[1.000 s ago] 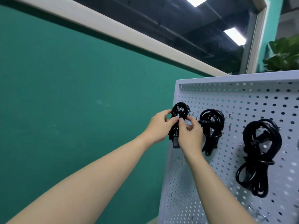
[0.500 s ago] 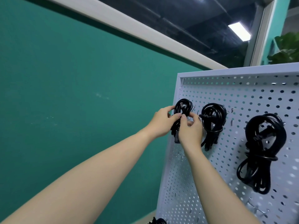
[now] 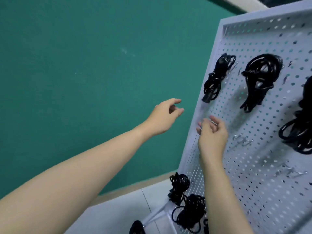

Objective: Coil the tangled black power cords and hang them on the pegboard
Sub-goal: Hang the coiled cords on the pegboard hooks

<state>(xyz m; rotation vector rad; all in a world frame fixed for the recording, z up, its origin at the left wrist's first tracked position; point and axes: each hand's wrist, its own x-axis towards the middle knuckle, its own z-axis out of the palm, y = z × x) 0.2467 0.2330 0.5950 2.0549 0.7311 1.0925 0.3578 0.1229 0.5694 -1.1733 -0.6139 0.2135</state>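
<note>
Both your hands have let go of the leftmost coiled cord (image 3: 217,78), now hanging by the pegboard (image 3: 253,191)'s upper left edge. Your left hand (image 3: 163,118) and right hand (image 3: 212,135) hold nothing, fingers loosely curled. Remaining cords (image 3: 187,205) lie below your right hand, the nearer one, at the pegboard's lower left corner.

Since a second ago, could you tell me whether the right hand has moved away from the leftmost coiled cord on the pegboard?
Yes. The right hand has let go of the leftmost coiled cord and dropped lower along the pegboard, now empty below the cord.
</note>
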